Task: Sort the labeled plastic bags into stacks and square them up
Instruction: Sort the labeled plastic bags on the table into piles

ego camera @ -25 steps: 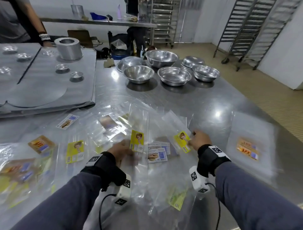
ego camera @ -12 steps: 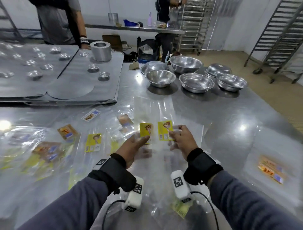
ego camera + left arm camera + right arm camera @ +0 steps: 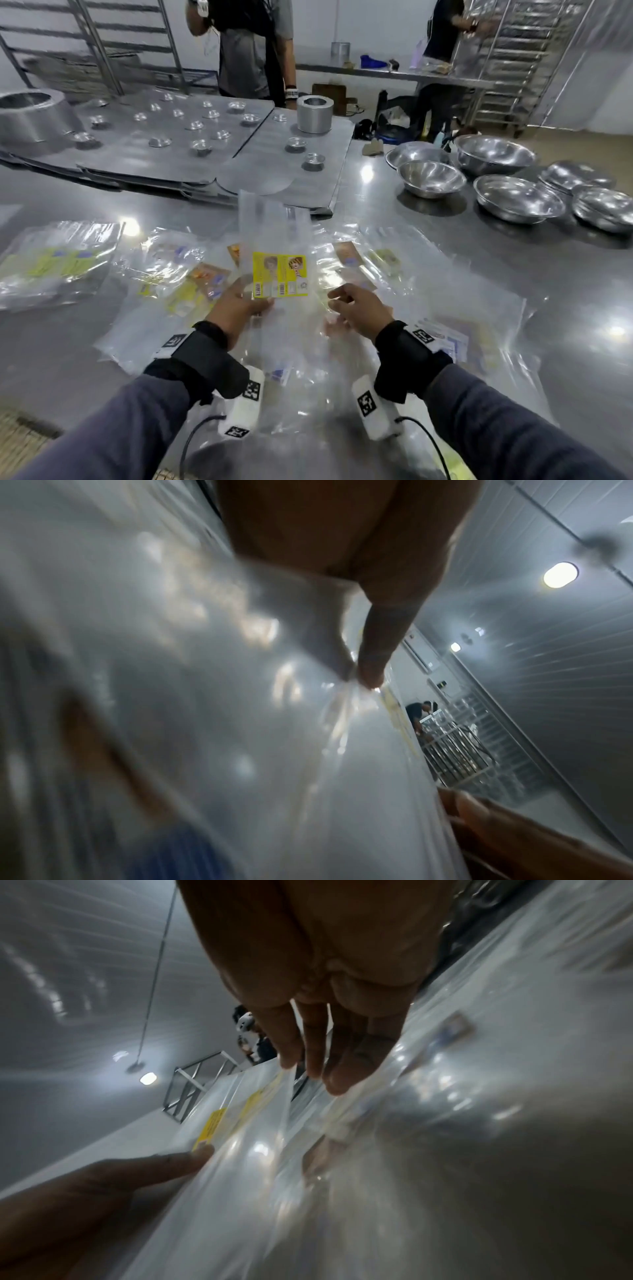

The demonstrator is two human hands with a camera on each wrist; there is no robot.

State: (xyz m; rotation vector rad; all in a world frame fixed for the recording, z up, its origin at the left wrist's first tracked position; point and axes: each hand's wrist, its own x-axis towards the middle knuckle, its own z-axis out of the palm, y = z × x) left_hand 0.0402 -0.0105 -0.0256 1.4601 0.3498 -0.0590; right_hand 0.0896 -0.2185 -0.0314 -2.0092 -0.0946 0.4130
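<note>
Head view: our left hand (image 3: 236, 308) pinches a clear bag w/ yellow label (image 3: 279, 279), held up over the table (image 3: 479, 260). Our right hand (image 3: 356, 308) is loose, fingers apart, just beside it, above more bags (image 3: 428, 308).

a clear plastic bag (image 3: 274, 253) with a yellow label (image 3: 280, 280) stands lifted above the steel table (image 3: 479, 274). more labeled clear bags (image 3: 191, 274) lie loosely overlapping on the table beneath it; a rough pile (image 3: 58, 263) lies at the table's left.
</note>
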